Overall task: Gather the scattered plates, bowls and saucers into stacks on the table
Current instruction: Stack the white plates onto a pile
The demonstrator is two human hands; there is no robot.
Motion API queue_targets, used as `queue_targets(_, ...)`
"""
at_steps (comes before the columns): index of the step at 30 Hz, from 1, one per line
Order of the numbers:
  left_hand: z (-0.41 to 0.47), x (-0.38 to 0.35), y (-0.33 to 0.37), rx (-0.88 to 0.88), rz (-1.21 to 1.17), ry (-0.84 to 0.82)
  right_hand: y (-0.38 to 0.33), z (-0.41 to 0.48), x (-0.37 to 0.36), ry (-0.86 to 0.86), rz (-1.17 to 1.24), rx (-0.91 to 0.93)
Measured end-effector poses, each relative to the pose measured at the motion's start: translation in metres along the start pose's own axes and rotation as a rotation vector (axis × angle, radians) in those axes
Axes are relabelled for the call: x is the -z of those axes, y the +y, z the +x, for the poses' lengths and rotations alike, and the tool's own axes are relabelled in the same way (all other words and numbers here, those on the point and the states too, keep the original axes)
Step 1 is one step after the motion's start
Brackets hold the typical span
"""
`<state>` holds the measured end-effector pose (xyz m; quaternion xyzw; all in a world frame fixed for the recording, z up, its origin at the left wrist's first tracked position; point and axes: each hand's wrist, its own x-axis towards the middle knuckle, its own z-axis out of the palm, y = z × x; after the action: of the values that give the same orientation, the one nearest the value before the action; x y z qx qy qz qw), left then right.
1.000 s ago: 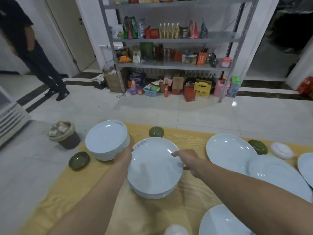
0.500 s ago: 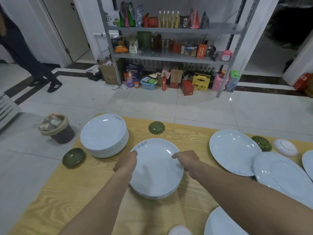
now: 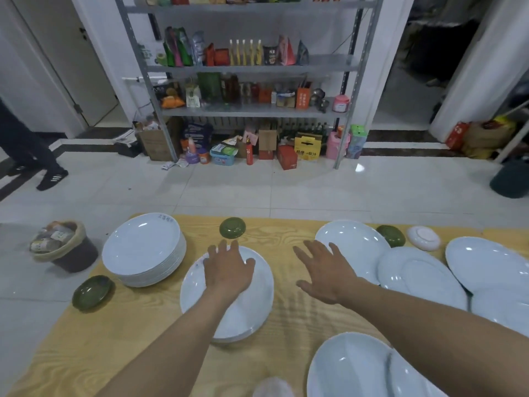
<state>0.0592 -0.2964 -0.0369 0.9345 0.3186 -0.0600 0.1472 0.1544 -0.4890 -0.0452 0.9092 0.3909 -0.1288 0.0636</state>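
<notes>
Both hands have left the rim of the short plate stack (image 3: 252, 310). The left hand (image 3: 229, 270) is over its top plate, the right hand (image 3: 326, 270) over the wooden table (image 3: 114, 339); fingers spread on both.

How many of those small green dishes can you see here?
3 green dishes. One at the table's far edge beyond the left hand, one at its left edge beside the tall plate stack, one far right, tucked behind a white plate. Others may be hidden.

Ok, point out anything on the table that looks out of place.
The small white dish at the far right lies upside down, foot ring up. The large plates beside it overlap untidily.
</notes>
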Motion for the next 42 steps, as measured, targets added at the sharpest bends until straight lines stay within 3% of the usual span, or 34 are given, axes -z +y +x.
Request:
queue_targets(10, -0.089, 0.01, 0.243, -0.538, 0.102, 0.12, 0.199, -0.188, 0.01, 0.099, -0.069, -0.356)
queue_targets(16, -0.166, -0.026, 0.391, -0.699, 0.126, 0.11, 0.313, -0.311, -0.007, 0.109, 0.032, -0.557)
queue_targets(23, -0.22, -0.063, 0.513, -0.793, 0.087, 0.051, 0.405, -0.393, -0.026, 0.115, 0.108, -0.714)
queue_targets(32, -0.208, -0.091, 0.613, -0.891, 0.122, 0.03, 0.487, -0.427, -0.041, 0.125, 0.144, -0.841)
queue_targets(38, -0.188, -0.127, 0.68, -0.803, 0.088, -0.074, 0.569, -0.425, -0.057, 0.125, 0.297, -0.874)
queue_targets(42, -0.158, -0.163, 0.732, -0.6, -0.153, -0.215, 0.635, -0.404, -0.075, 0.151, 0.632, -0.96)
